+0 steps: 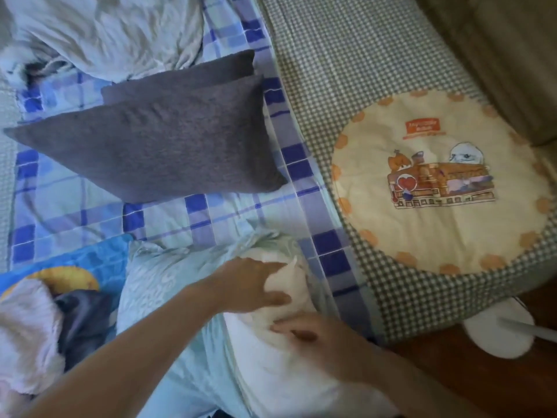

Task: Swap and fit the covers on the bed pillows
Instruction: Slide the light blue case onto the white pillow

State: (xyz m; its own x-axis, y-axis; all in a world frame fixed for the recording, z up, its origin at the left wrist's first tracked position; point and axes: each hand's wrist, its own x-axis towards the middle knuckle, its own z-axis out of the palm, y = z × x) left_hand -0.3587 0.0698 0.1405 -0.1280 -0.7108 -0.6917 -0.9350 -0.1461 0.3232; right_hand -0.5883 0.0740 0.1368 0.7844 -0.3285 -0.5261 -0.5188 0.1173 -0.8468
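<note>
A white pillow (283, 354) lies at the near edge of the bed, partly inside a pale mint patterned cover (168, 285) that bunches around its far end. My left hand (256, 285) presses on the pillow's far end at the cover's opening. My right hand (319, 336) lies flat on the pillow's middle, fingers pointing left. Two grey pillows (156, 146) are stacked on the blue checked sheet (211, 212) further back.
A blue printed cover (75, 267) and a pile of pink and grey cloth (36, 333) lie at the left. A crumpled white duvet (105, 28) fills the top left. A round cream cushion (440, 182) rests on green gingham bedding at the right. A white slipper (497, 330) sits on the wooden floor.
</note>
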